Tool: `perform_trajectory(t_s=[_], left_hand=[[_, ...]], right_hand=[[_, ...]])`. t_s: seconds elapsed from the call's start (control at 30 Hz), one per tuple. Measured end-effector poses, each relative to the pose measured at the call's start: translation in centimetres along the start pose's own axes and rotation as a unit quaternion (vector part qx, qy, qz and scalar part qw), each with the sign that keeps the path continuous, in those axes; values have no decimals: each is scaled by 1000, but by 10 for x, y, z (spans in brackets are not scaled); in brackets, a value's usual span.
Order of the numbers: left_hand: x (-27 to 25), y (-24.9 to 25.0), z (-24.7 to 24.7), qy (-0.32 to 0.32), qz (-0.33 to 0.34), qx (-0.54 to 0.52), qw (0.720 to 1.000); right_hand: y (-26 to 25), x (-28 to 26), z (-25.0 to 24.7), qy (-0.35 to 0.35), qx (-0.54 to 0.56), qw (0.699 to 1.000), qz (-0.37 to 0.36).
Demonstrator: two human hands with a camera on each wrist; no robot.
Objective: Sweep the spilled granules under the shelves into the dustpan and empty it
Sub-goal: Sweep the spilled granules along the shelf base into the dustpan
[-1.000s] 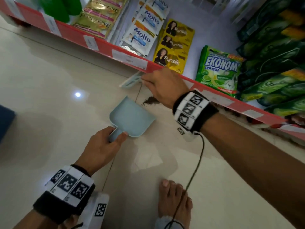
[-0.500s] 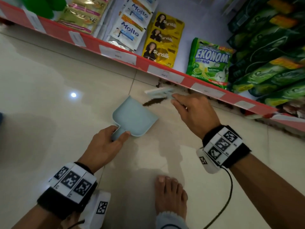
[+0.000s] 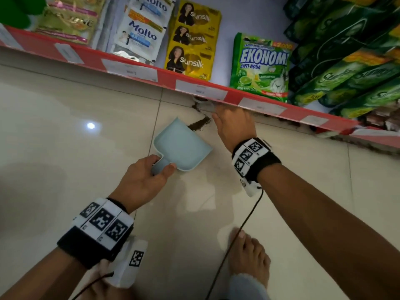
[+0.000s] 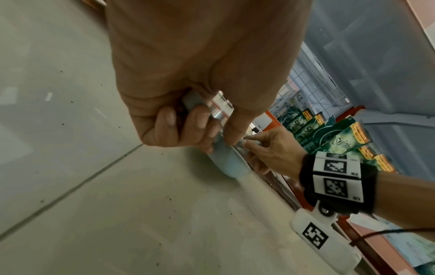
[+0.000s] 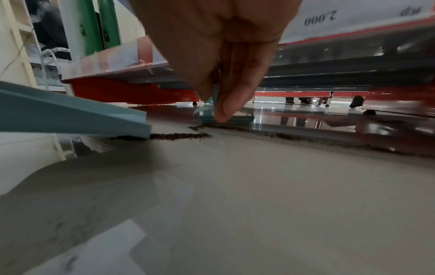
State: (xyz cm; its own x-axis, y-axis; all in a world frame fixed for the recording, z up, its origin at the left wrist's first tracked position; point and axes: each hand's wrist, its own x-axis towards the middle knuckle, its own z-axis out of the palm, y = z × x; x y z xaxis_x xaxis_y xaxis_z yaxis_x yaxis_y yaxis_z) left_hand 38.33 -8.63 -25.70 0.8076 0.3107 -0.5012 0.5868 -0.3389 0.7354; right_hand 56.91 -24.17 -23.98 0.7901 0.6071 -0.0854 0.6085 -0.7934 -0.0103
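Observation:
A light blue dustpan (image 3: 184, 146) lies on the tiled floor with its mouth toward the shelf. My left hand (image 3: 157, 169) grips its short handle (image 4: 194, 100), fingers curled round it. A dark streak of granules (image 3: 199, 124) sits at the pan's far lip (image 5: 132, 128). My right hand (image 3: 216, 115) reaches to the shelf's bottom edge and pinches a small blue brush (image 5: 224, 116), whose head rests on the floor just beyond the granules (image 5: 181, 136). In the head view the brush (image 3: 204, 105) is mostly hidden under the shelf.
The red shelf edge (image 3: 166, 78) with white price tags hangs low over the floor, stocked with sachets and green packs. More granules (image 5: 329, 142) trail along the floor beneath it. My bare foot (image 3: 249, 258) and a black cable (image 3: 244, 221) are behind the hands.
My right hand has carried the brush from the left of the pile to its right, in under the shelf edge. The pile is now a streak at the pan's lip. The left hand keeps its hold.

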Motion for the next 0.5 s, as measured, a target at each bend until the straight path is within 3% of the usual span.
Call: perform_trajectory(t_s=[0.17,0.33,0.5], left_hand=[[2,2,4,12,-3,1,1000],[-8,4,19,14,-13,-4,1000],[-16,7,25,29,-14,-8,999]], right_hand=[[22,-35,-10,0,47,997,-65],[27,-41,-14,103,94,988,-60],[24,-16,-6,21,47,998,-32]])
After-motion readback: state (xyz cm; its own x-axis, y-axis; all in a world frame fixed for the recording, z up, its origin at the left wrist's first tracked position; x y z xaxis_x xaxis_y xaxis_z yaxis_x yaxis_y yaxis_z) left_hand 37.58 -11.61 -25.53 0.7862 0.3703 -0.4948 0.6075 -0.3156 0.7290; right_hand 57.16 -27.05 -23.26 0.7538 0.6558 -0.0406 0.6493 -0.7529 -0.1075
